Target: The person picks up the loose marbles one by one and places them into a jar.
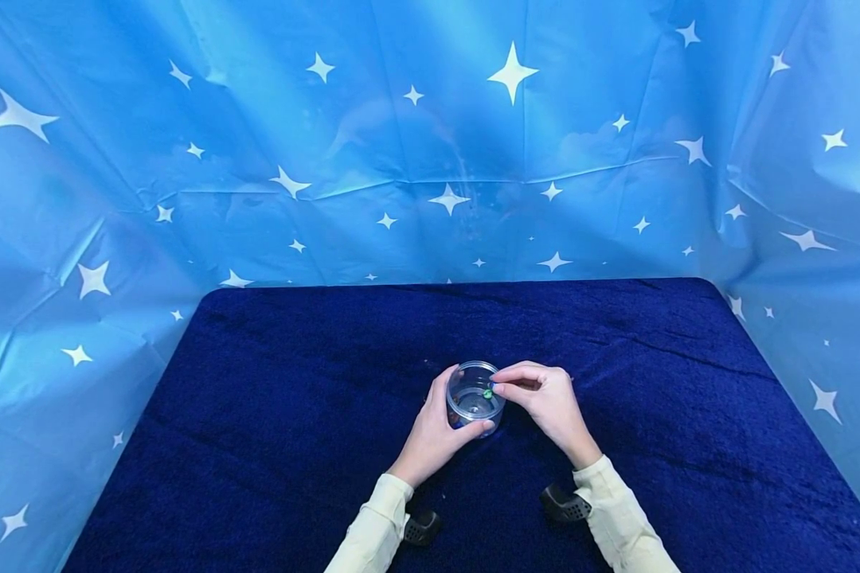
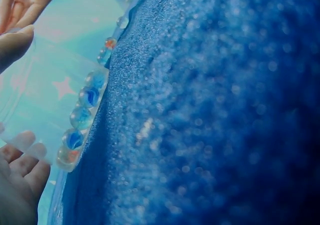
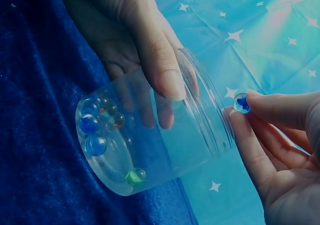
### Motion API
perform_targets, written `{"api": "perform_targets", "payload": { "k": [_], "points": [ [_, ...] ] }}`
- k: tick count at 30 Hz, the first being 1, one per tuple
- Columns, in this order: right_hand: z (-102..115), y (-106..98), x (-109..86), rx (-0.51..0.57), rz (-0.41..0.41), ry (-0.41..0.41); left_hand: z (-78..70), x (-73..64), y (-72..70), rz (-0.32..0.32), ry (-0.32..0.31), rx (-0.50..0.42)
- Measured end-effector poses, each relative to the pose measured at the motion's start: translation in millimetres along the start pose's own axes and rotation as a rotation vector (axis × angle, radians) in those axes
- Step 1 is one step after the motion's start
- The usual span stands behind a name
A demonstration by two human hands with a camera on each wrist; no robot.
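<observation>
While the thumb and finger of the right hand (image 1: pixel 546 400) pinch a clear marble (image 3: pixel 242 103) with a blue core, the marble sits just outside the mouth of a clear jar (image 3: pixel 192 152), close by the right side of its rim. That short gap between marble and mouth is, I judge, what the coming move turns on; whether the fingertips touch the rim I cannot tell. Being round, the marble has no long axis; the jar's own axis stands roughly upright, mouth up. The left hand (image 1: pixel 435 432) curls round the jar from the left, thumb on the near side, so both hands are engaged, the right one nearer the opening.

At the bottom of the jar lie several blue marbles (image 3: pixel 95 146) and, near the wall towards the right hand, a green marble (image 3: pixel 134 176). Beneath is a worktop (image 1: pixel 294 430) under dark blue cloth; beyond hangs a light blue backdrop (image 1: pixel 401 135) with white stars. No brand, label or writing can be read.
</observation>
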State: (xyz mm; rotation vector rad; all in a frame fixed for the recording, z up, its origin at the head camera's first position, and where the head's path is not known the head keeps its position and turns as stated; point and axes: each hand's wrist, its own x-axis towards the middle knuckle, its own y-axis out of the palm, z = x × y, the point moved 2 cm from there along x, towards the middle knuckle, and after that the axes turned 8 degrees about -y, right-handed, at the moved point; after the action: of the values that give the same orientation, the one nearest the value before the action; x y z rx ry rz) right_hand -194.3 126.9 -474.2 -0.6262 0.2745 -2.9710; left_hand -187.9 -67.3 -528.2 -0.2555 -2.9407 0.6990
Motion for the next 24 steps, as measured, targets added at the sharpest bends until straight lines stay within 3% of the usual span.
{"api": "perform_targets", "payload": {
  "k": [24],
  "points": [
    [0.6,0.4,-0.4,0.004,0.012,0.001,-0.4,-0.4,-0.1,0.010,-0.014,0.007]
  ]
}}
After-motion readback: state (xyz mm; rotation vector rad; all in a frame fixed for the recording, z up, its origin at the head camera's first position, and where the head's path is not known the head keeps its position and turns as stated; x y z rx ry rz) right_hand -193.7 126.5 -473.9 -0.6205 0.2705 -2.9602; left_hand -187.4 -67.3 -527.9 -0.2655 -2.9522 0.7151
